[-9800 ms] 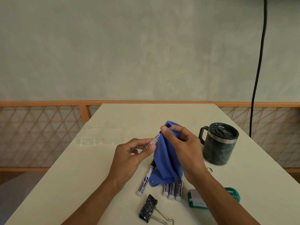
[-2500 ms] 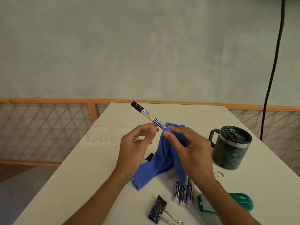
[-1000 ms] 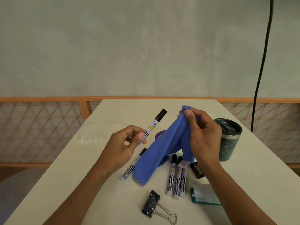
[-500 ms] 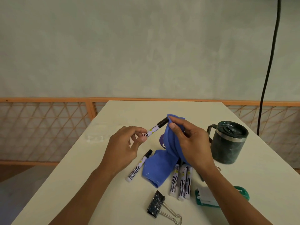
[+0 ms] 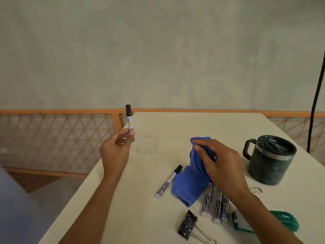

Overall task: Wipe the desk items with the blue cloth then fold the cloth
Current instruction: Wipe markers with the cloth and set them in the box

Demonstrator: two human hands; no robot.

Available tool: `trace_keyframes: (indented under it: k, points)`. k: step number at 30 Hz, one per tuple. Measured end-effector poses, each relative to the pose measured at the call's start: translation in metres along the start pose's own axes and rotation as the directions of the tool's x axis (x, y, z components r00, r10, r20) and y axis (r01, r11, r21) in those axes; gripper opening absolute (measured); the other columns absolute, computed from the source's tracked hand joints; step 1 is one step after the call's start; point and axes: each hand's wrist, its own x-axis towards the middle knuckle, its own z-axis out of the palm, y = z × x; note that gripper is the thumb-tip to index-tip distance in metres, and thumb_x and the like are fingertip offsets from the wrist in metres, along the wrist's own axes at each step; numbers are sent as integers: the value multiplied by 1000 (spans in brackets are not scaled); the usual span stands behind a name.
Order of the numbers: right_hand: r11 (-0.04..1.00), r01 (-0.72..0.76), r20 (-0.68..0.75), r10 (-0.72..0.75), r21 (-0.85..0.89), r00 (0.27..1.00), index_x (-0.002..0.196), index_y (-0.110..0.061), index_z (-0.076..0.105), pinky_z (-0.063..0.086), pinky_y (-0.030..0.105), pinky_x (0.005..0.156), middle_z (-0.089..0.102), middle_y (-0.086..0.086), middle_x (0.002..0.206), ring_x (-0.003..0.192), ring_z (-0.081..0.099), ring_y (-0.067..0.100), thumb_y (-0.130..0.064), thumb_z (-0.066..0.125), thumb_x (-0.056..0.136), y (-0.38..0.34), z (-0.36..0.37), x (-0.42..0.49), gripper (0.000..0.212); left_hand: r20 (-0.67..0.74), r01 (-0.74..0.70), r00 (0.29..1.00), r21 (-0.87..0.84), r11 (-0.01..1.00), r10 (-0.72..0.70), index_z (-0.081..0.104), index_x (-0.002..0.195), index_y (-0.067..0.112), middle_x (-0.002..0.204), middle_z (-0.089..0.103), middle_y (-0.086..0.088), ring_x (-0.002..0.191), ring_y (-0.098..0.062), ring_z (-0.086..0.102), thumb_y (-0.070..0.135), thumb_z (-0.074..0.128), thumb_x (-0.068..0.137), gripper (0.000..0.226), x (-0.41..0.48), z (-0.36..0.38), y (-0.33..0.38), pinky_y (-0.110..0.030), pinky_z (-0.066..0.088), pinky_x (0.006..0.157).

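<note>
Marker [image 5: 129, 120] now upright in left hand [image 5: 115, 152]; right hand [image 5: 218, 161] grips blue cloth [image 5: 190, 185].

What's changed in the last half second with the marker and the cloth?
The left hand has pulled the marker away from the blue cloth, leftward and up, and now holds it upright. The right hand still grips the cloth, its lower end on the desk. The other markers, binder clip and mug lie as before.

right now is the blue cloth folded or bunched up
Bunched, not folded: the right hand grips the blue cloth at its top, crumpled, and its lower end slumps on the desk.
</note>
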Motion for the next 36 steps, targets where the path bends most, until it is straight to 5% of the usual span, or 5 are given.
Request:
trace_keyframes:
  k: [7,10,17,23,36]
  points:
    - [999,45,13,-45,-12,999,121,-32,78,44,2,84,67,-35,110,100,63,-15,-18,75,99,4,1,-1,27,23,110,994,28,994,-110,85,102,29,90,82,15,79,0,76,38,89,88,17,23,8,-12,-29,59,82]
    - [999,46,5,-46,2,999,121,-31,79,44,3,83,69,-32,110,100,64,-14,-18,75,99,6,-1,-1,25,70,108,990,170,980,-121,86,98,27,81,79,17,79,8,69,40,90,85,18,38,22,-14,-21,55,83]
    - [997,80,2,-80,2,997,120,-28,80,43,2,83,69,-31,110,100,65,-12,-14,76,98,6,1,-2,25,125,62,976,627,777,-179,87,87,34,83,77,10,86,-17,69,55,90,79,22,56,50,-22,-28,48,66]
    - [997,77,-8,-76,16,997,118,-27,81,44,3,82,71,-29,109,100,66,-10,-14,77,98,8,1,-1,25,159,18,969,715,699,-188,88,83,25,81,79,0,83,-27,73,43,94,77,19,59,61,-30,-37,62,75]
    - [995,95,-12,-95,4,995,118,-27,80,44,3,80,69,-30,106,96,66,-9,-14,78,98,12,1,-1,25,184,-97,979,808,581,-93,84,110,18,104,79,-7,98,-30,73,37,85,90,28,54,64,-28,-33,51,71]
